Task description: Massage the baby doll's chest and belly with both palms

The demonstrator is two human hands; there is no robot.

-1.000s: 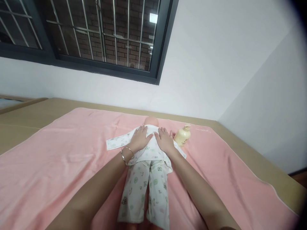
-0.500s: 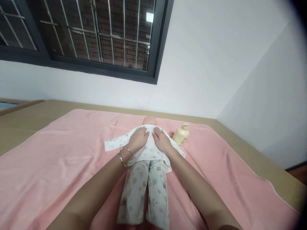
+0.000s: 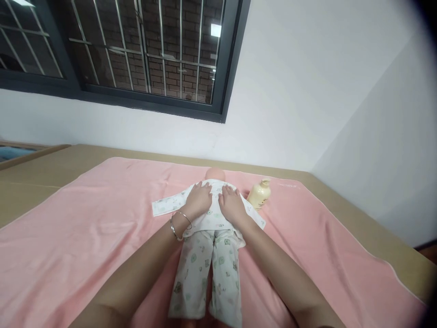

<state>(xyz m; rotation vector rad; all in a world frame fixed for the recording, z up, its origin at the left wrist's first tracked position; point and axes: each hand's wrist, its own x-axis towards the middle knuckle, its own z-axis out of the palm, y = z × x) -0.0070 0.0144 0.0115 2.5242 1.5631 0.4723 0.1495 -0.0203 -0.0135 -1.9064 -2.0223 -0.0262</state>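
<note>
A baby doll (image 3: 215,174) lies on a pink cloth, its head toward the wall and its face hidden. It wears a white printed long-sleeved top (image 3: 208,222) and matching trousers (image 3: 223,273). My left hand (image 3: 199,199) rests flat on the left upper part of the top, fingers stretched out. On the right upper part, my right hand (image 3: 232,203) lies flat in the same way, apart from the left. Bangles circle my left wrist. A pale yellow pump bottle (image 3: 259,195) stands just right of the doll's sleeve.
The pink cloth (image 3: 102,228) has wrinkles and covers much of the tan surface (image 3: 341,205). A white wall (image 3: 290,91) rises behind, with a dark-framed barred window (image 3: 153,98) at upper left.
Both hands have slid slightly on the doll's top, the right fingers now straighter and less inward. The whole view has shifted a little.
</note>
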